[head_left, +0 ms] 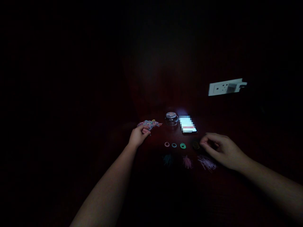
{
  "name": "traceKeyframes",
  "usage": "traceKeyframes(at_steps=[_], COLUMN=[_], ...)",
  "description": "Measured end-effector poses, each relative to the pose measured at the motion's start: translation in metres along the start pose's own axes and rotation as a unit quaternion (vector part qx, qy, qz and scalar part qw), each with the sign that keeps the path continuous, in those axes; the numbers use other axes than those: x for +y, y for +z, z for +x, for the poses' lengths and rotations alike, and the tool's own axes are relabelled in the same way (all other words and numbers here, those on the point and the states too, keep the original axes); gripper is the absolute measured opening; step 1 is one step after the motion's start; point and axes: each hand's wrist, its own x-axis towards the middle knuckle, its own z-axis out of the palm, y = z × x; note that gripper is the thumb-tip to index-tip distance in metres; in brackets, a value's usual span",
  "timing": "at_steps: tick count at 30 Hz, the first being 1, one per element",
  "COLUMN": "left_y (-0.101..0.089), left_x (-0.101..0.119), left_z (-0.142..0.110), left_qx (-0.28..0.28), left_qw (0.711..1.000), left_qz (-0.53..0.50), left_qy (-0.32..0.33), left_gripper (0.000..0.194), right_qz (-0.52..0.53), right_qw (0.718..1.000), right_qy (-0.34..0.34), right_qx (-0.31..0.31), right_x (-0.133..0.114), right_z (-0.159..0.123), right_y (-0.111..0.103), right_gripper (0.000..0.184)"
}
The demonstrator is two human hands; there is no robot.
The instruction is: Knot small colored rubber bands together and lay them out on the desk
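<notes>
My left hand point(138, 137) is at the near edge of a loose pile of small pastel hair ties point(151, 123). Its thumb and fingers are closed together, and what they hold, if anything, is too small to make out. My right hand point(222, 151) hovers beside a dim yellowish-brown hair tie group point(196, 145), fingertips pinched, their contents hidden. Left of that group lie a green hair tie stack point(183, 146), a light blue ring point(174, 145) and a pink ring point(167, 144) in a row.
Nearer me lie thin strands in bunches: dark teal point(168, 160), pink point(187, 162) and lilac point(207, 163). Behind stand a clear lidded jar point(171, 119) and a lit phone point(187, 124). A wall socket point(224, 87) holds a plug at the right. The surroundings are very dark.
</notes>
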Motion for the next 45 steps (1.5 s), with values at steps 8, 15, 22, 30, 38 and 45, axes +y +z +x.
traceKeyframes(at_steps=[8,15,22,30,38,45], left_y=[-0.004,0.002,0.003,0.018,0.020,0.023], left_x=[0.022,0.061,0.094,0.138,0.142,0.145], left_z=[-0.005,-0.011,-0.032,-0.060,-0.073,-0.067], left_qx=[0.010,-0.004,-0.008,-0.032,-0.048,-0.074], left_qw=[0.995,0.971,0.963,0.975,0.967,0.960], left_qz=[0.019,0.095,0.079,0.013,0.013,0.008], left_qy=[0.095,0.220,0.257,0.221,0.251,0.269], left_gripper=[0.015,0.005,0.006,0.006,0.009,0.007], right_qz=[0.008,0.007,0.004,0.062,0.060,0.052], right_qw=[1.000,1.000,1.000,0.994,0.998,0.999], right_qy=[-0.002,0.001,-0.010,0.091,0.006,-0.012], right_qx=[-0.002,-0.013,-0.019,-0.023,0.012,0.000], right_x=[0.002,-0.003,-0.020,-0.075,-0.063,-0.056], right_z=[-0.002,0.000,0.002,0.016,0.016,0.010], right_y=[0.002,0.001,0.002,0.027,0.031,0.028], right_gripper=[0.018,0.016,0.008,0.054,0.014,0.009])
